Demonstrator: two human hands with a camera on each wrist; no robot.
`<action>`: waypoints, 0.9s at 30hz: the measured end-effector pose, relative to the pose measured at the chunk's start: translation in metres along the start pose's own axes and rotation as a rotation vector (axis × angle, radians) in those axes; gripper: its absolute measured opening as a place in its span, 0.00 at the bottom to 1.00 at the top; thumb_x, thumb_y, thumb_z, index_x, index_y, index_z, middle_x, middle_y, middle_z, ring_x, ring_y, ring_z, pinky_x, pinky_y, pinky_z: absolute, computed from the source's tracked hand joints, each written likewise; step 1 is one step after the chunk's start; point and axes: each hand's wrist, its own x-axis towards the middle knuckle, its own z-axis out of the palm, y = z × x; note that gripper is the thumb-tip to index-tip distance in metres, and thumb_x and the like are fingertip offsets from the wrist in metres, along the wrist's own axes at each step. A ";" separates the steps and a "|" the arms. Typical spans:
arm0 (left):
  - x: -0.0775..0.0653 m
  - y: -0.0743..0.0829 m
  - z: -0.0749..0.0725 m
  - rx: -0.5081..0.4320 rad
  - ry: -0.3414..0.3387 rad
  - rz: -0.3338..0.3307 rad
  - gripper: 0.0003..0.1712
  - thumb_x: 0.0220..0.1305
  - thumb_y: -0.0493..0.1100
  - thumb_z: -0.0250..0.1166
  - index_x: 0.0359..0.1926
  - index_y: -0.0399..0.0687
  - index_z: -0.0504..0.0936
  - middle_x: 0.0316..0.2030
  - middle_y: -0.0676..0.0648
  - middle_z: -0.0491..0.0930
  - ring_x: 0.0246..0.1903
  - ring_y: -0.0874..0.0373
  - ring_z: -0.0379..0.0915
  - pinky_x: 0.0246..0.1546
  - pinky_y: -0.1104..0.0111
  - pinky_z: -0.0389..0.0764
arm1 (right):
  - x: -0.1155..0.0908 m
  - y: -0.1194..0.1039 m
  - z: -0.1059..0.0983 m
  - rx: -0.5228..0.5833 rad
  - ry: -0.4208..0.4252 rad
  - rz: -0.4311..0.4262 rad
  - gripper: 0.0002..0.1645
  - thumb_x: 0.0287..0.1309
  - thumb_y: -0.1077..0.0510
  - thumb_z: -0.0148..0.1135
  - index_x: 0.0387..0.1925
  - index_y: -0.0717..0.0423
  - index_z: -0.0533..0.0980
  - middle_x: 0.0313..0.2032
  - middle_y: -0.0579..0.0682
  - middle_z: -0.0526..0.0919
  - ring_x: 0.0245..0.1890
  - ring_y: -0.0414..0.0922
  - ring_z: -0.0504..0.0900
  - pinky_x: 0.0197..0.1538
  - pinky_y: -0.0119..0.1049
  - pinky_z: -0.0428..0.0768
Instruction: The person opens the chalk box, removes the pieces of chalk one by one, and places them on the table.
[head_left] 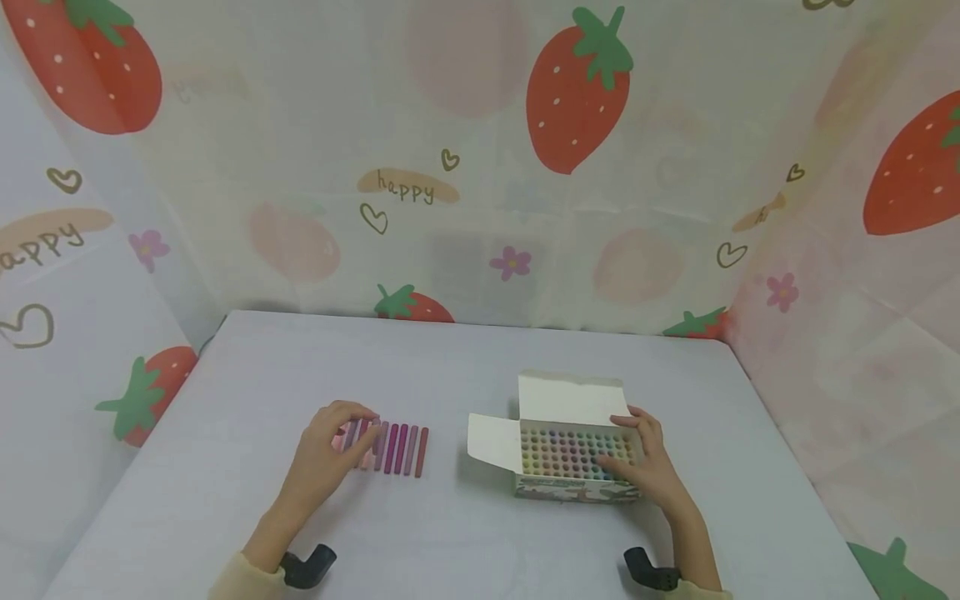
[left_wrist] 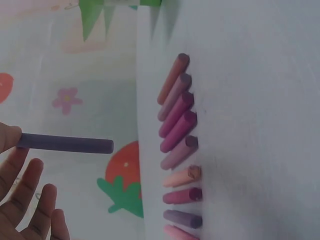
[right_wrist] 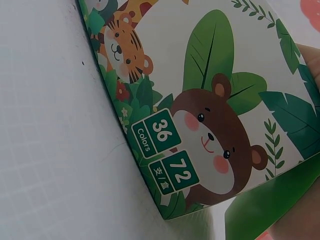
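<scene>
My left hand [head_left: 324, 442] pinches a dull purple crayon [left_wrist: 67, 143] by one end between thumb and fingertip, the other fingers spread. It hovers over a row of loose crayons [head_left: 402, 450] in pinks, purples and red-brown, lying side by side on the table. To the right stands an open crayon box [head_left: 577, 489], packed with upright crayons whose round ends show. My right hand [head_left: 652, 467] holds the box at its right end, thumb over the crayon ends and fingers near the back right corner. In the right wrist view, the box's printed side [right_wrist: 210, 135] hides most of that hand.
The box's white lid [head_left: 572, 398] stands raised at the back, and a white side flap [head_left: 493, 442] sticks out left. A white cloth covers the table [head_left: 420, 542]. Strawberry-printed curtains [head_left: 480, 167] hang behind and at both sides. Each wrist wears a black camera mount [head_left: 309, 568].
</scene>
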 end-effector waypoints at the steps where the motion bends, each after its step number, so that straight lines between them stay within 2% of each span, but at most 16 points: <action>1: 0.000 -0.003 -0.002 0.006 0.003 -0.004 0.14 0.51 0.37 0.70 0.40 0.51 0.80 0.38 0.57 0.79 0.41 0.62 0.70 0.41 0.66 0.72 | -0.001 -0.005 -0.001 0.002 -0.001 -0.001 0.38 0.47 0.56 0.70 0.59 0.55 0.63 0.68 0.58 0.44 0.67 0.66 0.43 0.57 0.72 0.49; 5: -0.002 -0.011 -0.009 0.030 0.005 -0.008 0.14 0.51 0.37 0.70 0.40 0.51 0.80 0.39 0.56 0.79 0.41 0.63 0.68 0.41 0.66 0.71 | -0.007 -0.025 -0.003 0.015 -0.003 -0.006 0.37 0.48 0.60 0.69 0.58 0.61 0.63 0.67 0.63 0.44 0.67 0.68 0.43 0.57 0.72 0.48; 9: -0.002 -0.018 -0.016 0.059 -0.009 -0.016 0.13 0.52 0.38 0.69 0.40 0.51 0.80 0.39 0.55 0.79 0.41 0.63 0.67 0.39 0.63 0.71 | -0.009 -0.033 -0.003 0.004 -0.005 0.002 0.36 0.49 0.60 0.68 0.59 0.62 0.63 0.67 0.63 0.45 0.67 0.67 0.43 0.57 0.71 0.48; 15: -0.002 -0.037 -0.026 0.111 -0.035 -0.058 0.10 0.53 0.38 0.68 0.39 0.49 0.80 0.40 0.50 0.79 0.42 0.57 0.68 0.40 0.59 0.69 | -0.008 -0.030 -0.003 0.018 -0.010 0.004 0.36 0.49 0.60 0.68 0.59 0.62 0.63 0.67 0.63 0.44 0.67 0.68 0.43 0.57 0.72 0.48; 19: -0.002 -0.049 -0.032 0.138 -0.043 -0.092 0.08 0.54 0.39 0.68 0.37 0.48 0.81 0.40 0.47 0.79 0.43 0.52 0.69 0.40 0.55 0.70 | -0.002 -0.008 0.000 0.013 -0.008 -0.003 0.37 0.48 0.57 0.69 0.59 0.56 0.63 0.68 0.59 0.44 0.67 0.66 0.43 0.57 0.72 0.49; 22: -0.001 -0.053 -0.035 0.150 -0.063 -0.124 0.07 0.55 0.40 0.67 0.36 0.47 0.81 0.40 0.45 0.78 0.44 0.49 0.69 0.42 0.52 0.70 | -0.003 -0.010 0.000 0.004 -0.009 -0.003 0.37 0.49 0.57 0.69 0.59 0.57 0.63 0.68 0.59 0.44 0.67 0.66 0.43 0.57 0.71 0.49; 27: 0.005 -0.059 -0.036 0.178 -0.123 -0.178 0.06 0.57 0.42 0.65 0.35 0.46 0.81 0.42 0.42 0.76 0.48 0.43 0.68 0.48 0.46 0.67 | -0.009 -0.030 -0.003 0.010 -0.013 0.007 0.36 0.50 0.60 0.68 0.59 0.62 0.62 0.67 0.63 0.43 0.67 0.68 0.43 0.57 0.72 0.48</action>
